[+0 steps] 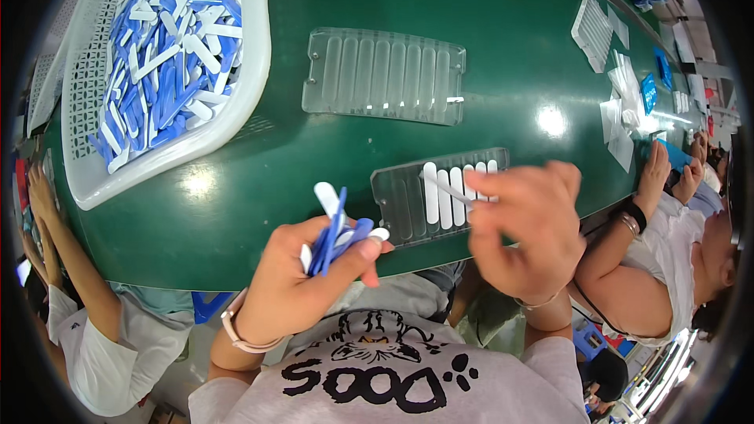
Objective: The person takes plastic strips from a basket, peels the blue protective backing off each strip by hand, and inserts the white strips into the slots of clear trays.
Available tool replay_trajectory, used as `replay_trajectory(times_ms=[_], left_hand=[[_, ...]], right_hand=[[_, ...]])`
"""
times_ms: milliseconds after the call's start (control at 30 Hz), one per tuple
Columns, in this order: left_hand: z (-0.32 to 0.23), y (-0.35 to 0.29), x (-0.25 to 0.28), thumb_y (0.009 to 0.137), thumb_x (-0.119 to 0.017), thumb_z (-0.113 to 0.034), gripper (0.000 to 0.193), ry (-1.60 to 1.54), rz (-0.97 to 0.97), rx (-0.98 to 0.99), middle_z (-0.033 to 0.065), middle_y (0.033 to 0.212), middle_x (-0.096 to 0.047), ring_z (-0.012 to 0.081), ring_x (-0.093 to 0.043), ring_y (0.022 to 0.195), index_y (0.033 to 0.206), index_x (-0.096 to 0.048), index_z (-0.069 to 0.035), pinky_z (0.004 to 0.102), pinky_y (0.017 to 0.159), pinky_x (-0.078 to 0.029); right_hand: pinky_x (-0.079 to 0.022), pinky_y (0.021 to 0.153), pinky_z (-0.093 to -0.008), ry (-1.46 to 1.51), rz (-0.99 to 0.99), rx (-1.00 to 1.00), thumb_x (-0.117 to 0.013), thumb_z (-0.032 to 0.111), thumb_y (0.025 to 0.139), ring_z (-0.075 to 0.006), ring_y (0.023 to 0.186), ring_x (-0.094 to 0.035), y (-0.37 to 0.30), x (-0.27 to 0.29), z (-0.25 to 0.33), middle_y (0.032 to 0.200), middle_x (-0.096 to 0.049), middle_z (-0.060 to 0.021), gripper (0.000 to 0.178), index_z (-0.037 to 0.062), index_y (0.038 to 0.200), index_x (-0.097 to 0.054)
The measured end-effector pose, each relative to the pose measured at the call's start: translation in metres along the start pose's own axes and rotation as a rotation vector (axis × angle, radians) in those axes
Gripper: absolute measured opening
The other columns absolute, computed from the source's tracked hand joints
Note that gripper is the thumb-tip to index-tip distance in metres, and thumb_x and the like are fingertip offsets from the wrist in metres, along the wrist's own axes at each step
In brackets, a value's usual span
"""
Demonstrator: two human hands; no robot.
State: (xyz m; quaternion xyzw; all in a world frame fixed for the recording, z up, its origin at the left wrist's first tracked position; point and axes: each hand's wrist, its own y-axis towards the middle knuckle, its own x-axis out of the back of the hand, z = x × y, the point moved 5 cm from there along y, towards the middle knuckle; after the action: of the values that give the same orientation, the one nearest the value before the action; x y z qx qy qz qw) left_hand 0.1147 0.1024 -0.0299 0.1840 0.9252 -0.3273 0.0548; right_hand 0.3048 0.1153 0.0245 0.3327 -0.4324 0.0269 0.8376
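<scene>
A bunch of flat, round-ended blue and white strips [339, 229] sticks out of my left hand [302, 267], whose fingers are closed around it. My right hand [530, 224], somewhat blurred, pinches a single strip [449, 188], seen nearly edge-on, over the near clear plastic tray [397, 208]. Several white strips [444, 198] lie side by side in that tray's slots. The slots on its left side show no strips. Part of the tray's right end is hidden behind my right hand.
A second clear slotted tray [385, 74] lies farther off on the green table [503, 55]. At the far left stands a white perforated basket [255, 47] heaped with blue and white strips. Clear wrappers [620, 102] and another slotted tray [593, 31] lie at right. People sit on both sides.
</scene>
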Motion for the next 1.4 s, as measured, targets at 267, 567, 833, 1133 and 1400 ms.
replay_trajectory(times_ms=[267, 567, 833, 1133, 1400], left_hand=[[-0.001, -0.004, 0.01, 0.091, -0.057, -0.013, 0.021, -0.034, -0.082, -0.038, 0.0087, 0.064, -0.062, 0.0034, -0.039, 0.045, 0.096, -0.062, 0.007, 0.0202, 0.043, -0.026], [0.0, -0.006, 0.012, 0.091, -0.055, -0.012, 0.02, -0.039, -0.124, -0.037, 0.0107, 0.064, -0.061, 0.0039, -0.036, 0.045, 0.099, -0.059, 0.006, 0.0209, 0.043, -0.026], [0.003, 0.002, -0.001, 0.092, -0.056, -0.011, 0.017, -0.068, -0.002, -0.018, 0.0079, 0.067, -0.062, 0.0035, -0.045, 0.051, 0.1, -0.059, 0.004, 0.0179, 0.046, -0.028], [-0.005, 0.002, -0.012, 0.087, -0.06, 0.002, 0.009, 0.101, 0.173, -0.068, 0.0085, 0.076, -0.066, 0.0135, -0.066, 0.07, 0.096, -0.06, 0.005, 0.0239, 0.066, -0.051], [-0.014, -0.005, 0.003, 0.088, -0.06, -0.009, 0.017, 0.029, 0.003, -0.111, 0.0089, 0.064, -0.064, 0.0115, -0.061, 0.056, 0.089, -0.065, 0.006, 0.0206, 0.05, -0.045]], right_hand=[[-0.018, 0.065, -0.0359, -0.324, 0.308, 0.257, -0.061, 0.016, 0.066, -0.0084, 0.079, -0.056, -0.029, -0.022, 0.031, 0.09, -0.068, 0.0011, 0.014, 0.0116, 0.079, -0.064], [-0.02, 0.082, -0.0397, -0.287, 0.114, 0.076, -0.065, 0.02, 0.079, -0.0097, 0.096, -0.056, -0.044, -0.02, 0.01, 0.096, -0.07, 0.0084, 0.029, 0.0214, 0.107, -0.063], [-0.02, 0.091, -0.0412, -0.316, 0.232, 0.141, -0.07, 0.02, 0.074, -0.0133, 0.098, -0.054, -0.06, -0.02, 0.012, 0.102, -0.07, 0.0063, 0.029, 0.0159, 0.101, -0.064], [-0.04, 0.059, -0.0268, 0.503, 0.336, -0.237, -0.077, 0.005, 0.066, -0.0187, 0.074, -0.052, 0.01, -0.028, 0.005, 0.099, -0.061, -0.0093, 0.022, 0.0037, 0.086, -0.067], [-0.039, 0.057, -0.0286, 0.522, 0.158, -0.27, -0.076, 0.001, 0.063, -0.0176, 0.061, -0.053, -0.002, -0.008, -0.004, 0.106, -0.064, -0.0088, 0.022, 0.0047, 0.082, -0.066]])
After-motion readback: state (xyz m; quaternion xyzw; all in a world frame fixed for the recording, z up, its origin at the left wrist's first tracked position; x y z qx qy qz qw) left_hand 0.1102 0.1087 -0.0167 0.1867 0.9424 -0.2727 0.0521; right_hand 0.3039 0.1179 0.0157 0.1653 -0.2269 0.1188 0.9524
